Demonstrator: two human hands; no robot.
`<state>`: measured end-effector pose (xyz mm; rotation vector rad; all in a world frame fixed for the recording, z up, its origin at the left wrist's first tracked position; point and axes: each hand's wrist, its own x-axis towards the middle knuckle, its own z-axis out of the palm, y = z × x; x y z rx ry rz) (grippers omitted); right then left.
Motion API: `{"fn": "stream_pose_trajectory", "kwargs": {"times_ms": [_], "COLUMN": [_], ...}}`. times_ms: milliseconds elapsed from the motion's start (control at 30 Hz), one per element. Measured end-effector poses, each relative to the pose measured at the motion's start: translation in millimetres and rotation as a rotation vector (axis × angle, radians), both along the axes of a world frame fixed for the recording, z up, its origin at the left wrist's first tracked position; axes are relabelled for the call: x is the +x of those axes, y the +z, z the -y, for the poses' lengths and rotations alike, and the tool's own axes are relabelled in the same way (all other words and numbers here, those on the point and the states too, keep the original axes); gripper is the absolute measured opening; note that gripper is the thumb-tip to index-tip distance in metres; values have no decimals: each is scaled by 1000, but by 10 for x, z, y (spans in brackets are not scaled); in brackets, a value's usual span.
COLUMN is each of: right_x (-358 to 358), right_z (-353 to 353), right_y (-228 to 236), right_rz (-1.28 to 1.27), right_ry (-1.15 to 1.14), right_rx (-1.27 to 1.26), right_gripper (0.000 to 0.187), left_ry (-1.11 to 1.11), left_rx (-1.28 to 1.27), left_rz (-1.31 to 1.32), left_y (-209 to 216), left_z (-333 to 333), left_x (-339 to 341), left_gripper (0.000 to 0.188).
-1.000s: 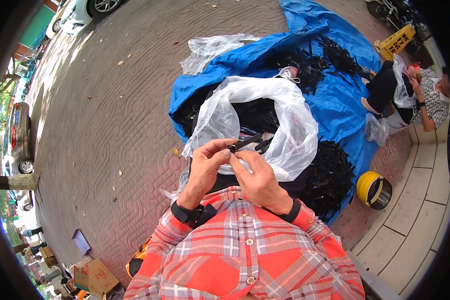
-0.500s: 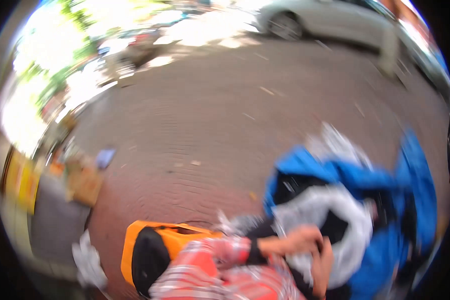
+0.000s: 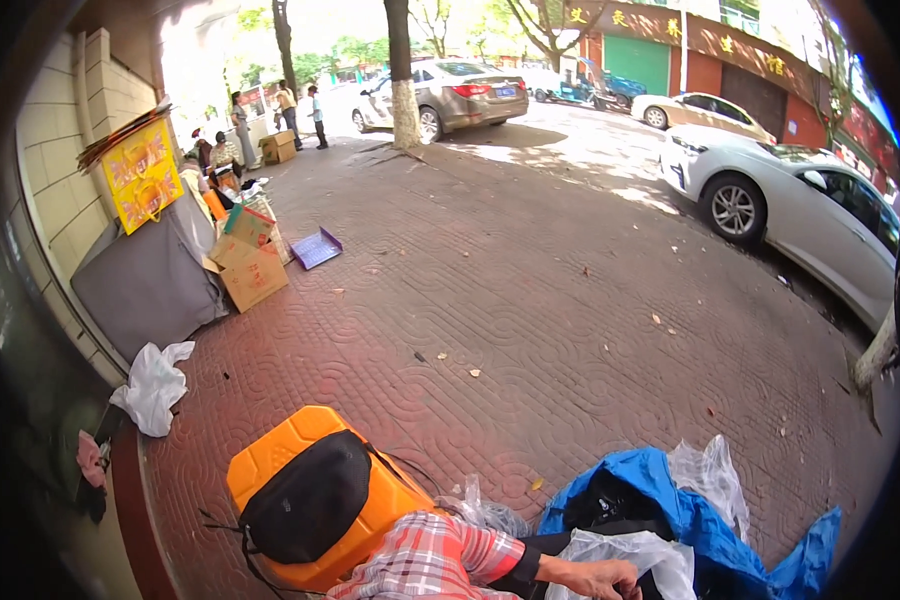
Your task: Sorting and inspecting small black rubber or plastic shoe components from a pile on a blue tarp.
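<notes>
My left hand (image 3: 602,578), in a red-and-white plaid sleeve with a black cuff, reaches in from the lower edge. Its fingers are curled down and partly cut off by the frame, so what they hold is hidden. Just beyond and beside it, a clear-white plastic bag (image 3: 648,556) lies bunched up against a blue cloth-like bag (image 3: 635,470) with a black inside. My right hand is out of the picture. Left of my arm rests an orange hard-shell case (image 3: 288,440) with a black pad (image 3: 313,500) and dark straps.
Patterned red-brown paving (image 3: 440,290) spreads ahead. On the left are a white plastic bag (image 3: 153,388), a grey-covered stack (image 3: 155,275), cardboard boxes (image 3: 250,275) and a purple tray (image 3: 317,248). A white car (image 3: 800,200) stands right; several people (image 3: 288,115) are far off.
The view has tilted up and left and become sharp, so the blue bag sits lower. Both my hands were together over the white plastic; now only the left shows, at the lower edge.
</notes>
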<state>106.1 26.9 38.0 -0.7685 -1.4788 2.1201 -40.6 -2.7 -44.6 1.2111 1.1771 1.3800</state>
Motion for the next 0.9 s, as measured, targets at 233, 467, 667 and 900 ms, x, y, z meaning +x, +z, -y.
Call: {"fn": "stream_pose_trajectory", "kwargs": {"times_ms": [233,467,667,900], "right_x": [37,91,153,153], "right_z": [-75,13,80,77], "right_y": [-153,-8,60,55], "right_rz": [-41,82,131,170], "right_ry": [3,-58,54,24], "right_rx": [-241,-247,323,301], "right_gripper": [33,26,17,16], "left_ry": [-29,-146,-150,-124], "left_rx": [-72,8,40,43], "left_rz": [60,330,370,349], "left_y": [249,-51,-15,39], "left_z": [137,57,152,173], "left_x": [-47,136,174,178], "left_gripper": [19,15,15,13]}}
